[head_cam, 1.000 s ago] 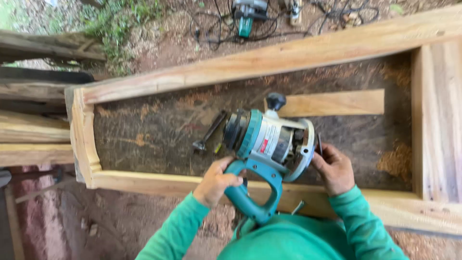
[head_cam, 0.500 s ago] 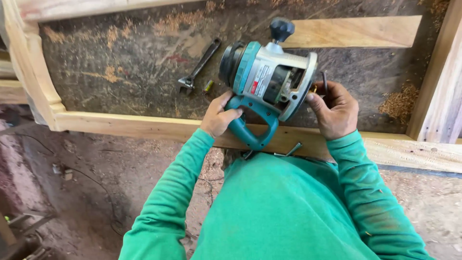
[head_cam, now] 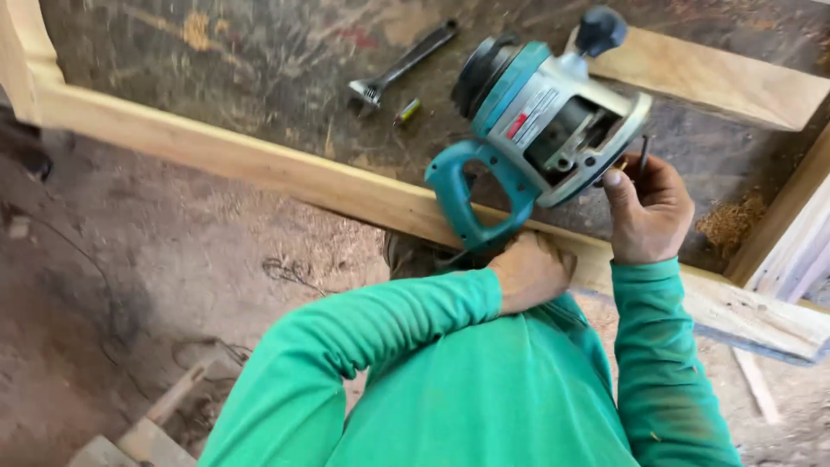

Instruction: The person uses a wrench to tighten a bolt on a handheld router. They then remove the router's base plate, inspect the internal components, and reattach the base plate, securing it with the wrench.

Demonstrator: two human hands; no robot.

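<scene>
A teal and silver electric router (head_cam: 540, 121) lies tilted on its side on the near rail of a wooden frame (head_cam: 259, 166). Its black knob points up and away. My left hand (head_cam: 532, 270) is curled in a fist at the lower end of the router's loop handle, resting on the rail. At the router's round base, my right hand (head_cam: 648, 207) pinches a thin dark metal pin (head_cam: 644, 156) between its fingertips. Both arms wear green sleeves.
A metal wrench (head_cam: 402, 65) and a small yellow-green piece (head_cam: 408, 110) lie on the dark board inside the frame. A loose plank (head_cam: 718, 82) crosses behind the router, a sawdust pile (head_cam: 735, 225) sits at right. A cable (head_cam: 290, 272) and wood scraps (head_cam: 147, 432) lie on the dirt.
The view has dipped and come closer. My left hand slid from the loop handle's grip down to its lower end. The router tilted further onto its side; my right hand stays at its base.
</scene>
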